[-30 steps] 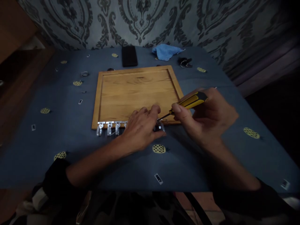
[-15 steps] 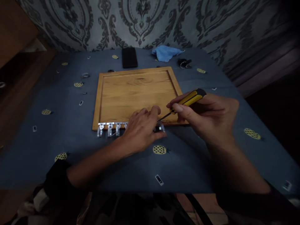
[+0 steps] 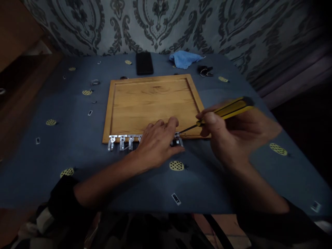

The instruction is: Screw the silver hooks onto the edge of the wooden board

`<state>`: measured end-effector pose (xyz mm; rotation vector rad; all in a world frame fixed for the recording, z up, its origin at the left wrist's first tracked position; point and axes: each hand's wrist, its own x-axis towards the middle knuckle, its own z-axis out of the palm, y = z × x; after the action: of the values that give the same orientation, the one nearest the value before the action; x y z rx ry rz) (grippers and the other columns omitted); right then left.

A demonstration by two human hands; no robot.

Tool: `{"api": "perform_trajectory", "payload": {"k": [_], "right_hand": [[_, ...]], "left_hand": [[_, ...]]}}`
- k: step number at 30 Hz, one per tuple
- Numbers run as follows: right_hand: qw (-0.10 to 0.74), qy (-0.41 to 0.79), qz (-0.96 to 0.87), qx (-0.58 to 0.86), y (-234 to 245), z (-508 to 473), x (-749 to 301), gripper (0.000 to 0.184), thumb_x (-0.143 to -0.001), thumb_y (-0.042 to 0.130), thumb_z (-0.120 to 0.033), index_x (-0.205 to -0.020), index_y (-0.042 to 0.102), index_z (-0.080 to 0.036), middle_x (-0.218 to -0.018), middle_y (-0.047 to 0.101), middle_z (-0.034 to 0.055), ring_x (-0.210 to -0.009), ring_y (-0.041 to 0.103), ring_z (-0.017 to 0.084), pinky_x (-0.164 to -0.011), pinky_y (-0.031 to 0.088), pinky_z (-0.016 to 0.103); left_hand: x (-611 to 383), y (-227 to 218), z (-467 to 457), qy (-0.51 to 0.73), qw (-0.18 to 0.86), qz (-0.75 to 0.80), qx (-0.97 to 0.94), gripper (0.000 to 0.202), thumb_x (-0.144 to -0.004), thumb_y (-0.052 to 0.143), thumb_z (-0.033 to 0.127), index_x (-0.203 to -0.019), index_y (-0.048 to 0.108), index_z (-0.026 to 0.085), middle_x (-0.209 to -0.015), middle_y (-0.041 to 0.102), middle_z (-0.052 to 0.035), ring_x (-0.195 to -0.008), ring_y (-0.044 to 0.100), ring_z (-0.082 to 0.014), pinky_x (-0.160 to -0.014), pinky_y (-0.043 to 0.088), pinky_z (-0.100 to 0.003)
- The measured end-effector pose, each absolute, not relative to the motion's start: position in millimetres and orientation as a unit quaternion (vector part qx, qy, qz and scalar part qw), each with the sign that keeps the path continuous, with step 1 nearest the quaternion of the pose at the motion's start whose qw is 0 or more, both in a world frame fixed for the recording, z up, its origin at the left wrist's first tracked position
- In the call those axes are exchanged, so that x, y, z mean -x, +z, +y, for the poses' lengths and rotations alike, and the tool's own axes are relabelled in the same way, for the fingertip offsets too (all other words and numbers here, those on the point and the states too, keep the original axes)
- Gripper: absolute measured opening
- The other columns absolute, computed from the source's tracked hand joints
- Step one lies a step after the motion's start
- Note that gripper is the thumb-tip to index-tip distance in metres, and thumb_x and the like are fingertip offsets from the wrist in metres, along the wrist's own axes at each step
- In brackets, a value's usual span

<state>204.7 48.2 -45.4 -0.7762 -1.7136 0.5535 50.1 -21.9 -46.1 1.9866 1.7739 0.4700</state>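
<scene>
On the table [image 3: 124, 192] we count one board [image 3: 153, 100]; along its near edge, four hooks [image 3: 112, 139] (fourth part-hidden), our left hand [image 3: 157, 143], fingers bent, thumb spread, then a fifth hook [image 3: 177, 136]; our right hand [image 3: 232, 135] pinches one screwdriver [image 3: 230, 109], tip at that hook.

A grey damask-patterned backdrop [image 3: 178, 20] rises at twelve o'clock; brown wooden furniture [image 3: 18, 34] stands toward ten. A blue, pineapple-printed tablecloth [image 3: 207, 190] spreads across the centre. Reddish floor [image 3: 225, 223] shows at six. Light is dim, nearly black at three.
</scene>
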Motion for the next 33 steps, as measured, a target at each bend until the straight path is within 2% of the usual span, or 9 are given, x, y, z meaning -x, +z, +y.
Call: {"api": "perform_trajectory", "payload": {"k": [4,10,18,22,27,33], "right_hand": [[0.590,0.244,-0.701,0.317,-43.6,52.6,-205.6,0.011,-0.085,0.077,-0.035,-0.080,0.074,-0.026,-0.068,0.067,-0.0026,-0.048,0.055,0.011,-0.043,0.039,0.028],[0.530,0.258,-0.736,0.334,-44.4,53.4,-202.9,0.012,-0.087,0.074,-0.036,-0.081,0.073,-0.026,-0.068,0.066,-0.0024,-0.052,0.055,0.013,-0.048,0.042,0.031],[0.503,0.271,-0.752,0.328,-47.4,53.0,-201.5,0.011,-0.086,0.075,-0.039,-0.081,0.072,-0.030,-0.067,0.066,-0.0024,-0.052,0.057,0.014,-0.044,0.043,0.029],[0.500,0.274,-0.760,0.312,-45.8,54.8,-201.2,0.014,-0.082,0.080,-0.040,-0.078,0.071,-0.029,-0.064,0.064,-0.0028,-0.052,0.057,0.014,-0.044,0.042,0.029],[0.469,0.344,-0.757,0.297,-33.3,59.3,-204.3,0.018,-0.075,0.086,-0.041,-0.079,0.073,-0.029,-0.069,0.069,-0.0035,-0.049,0.057,0.013,-0.046,0.048,0.030],[0.418,0.396,-0.767,0.284,-22.6,60.5,-212.1,0.011,-0.083,0.078,-0.038,-0.087,0.077,-0.027,-0.075,0.074,-0.0011,-0.050,0.064,0.014,-0.047,0.054,0.031]], "left_hand": [[-49.9,-44.6,-21.3,0.171,0.224,0.642,-0.713,0.049,-0.085,0.077,0.036,-0.118,0.045,0.019,-0.114,0.069,-0.0074,-0.110,0.059,-0.0277,-0.093,0.048,-0.045],[-50.8,-43.5,-20.7,0.176,0.228,0.646,-0.706,0.049,-0.084,0.078,0.036,-0.117,0.044,0.021,-0.113,0.069,-0.0066,-0.110,0.060,-0.0281,-0.094,0.048,-0.046],[-51.4,-41.2,-20.7,0.162,0.231,0.649,-0.706,0.049,-0.085,0.077,0.037,-0.118,0.045,0.020,-0.115,0.068,-0.0082,-0.112,0.060,-0.0300,-0.096,0.048,-0.048],[-51.9,-40.2,-19.8,0.152,0.230,0.653,-0.705,0.051,-0.086,0.076,0.037,-0.121,0.044,0.019,-0.117,0.067,-0.0092,-0.113,0.059,-0.0304,-0.097,0.048,-0.050],[-51.0,-41.5,-20.2,0.155,0.231,0.647,-0.710,0.049,-0.086,0.076,0.037,-0.119,0.044,0.019,-0.116,0.068,-0.0089,-0.113,0.059,-0.0297,-0.096,0.048,-0.048],[-50.4,-43.4,-21.1,0.172,0.227,0.643,-0.711,0.048,-0.085,0.077,0.037,-0.117,0.045,0.020,-0.113,0.067,-0.0082,-0.110,0.060,-0.0284,-0.093,0.048,-0.046]]}}
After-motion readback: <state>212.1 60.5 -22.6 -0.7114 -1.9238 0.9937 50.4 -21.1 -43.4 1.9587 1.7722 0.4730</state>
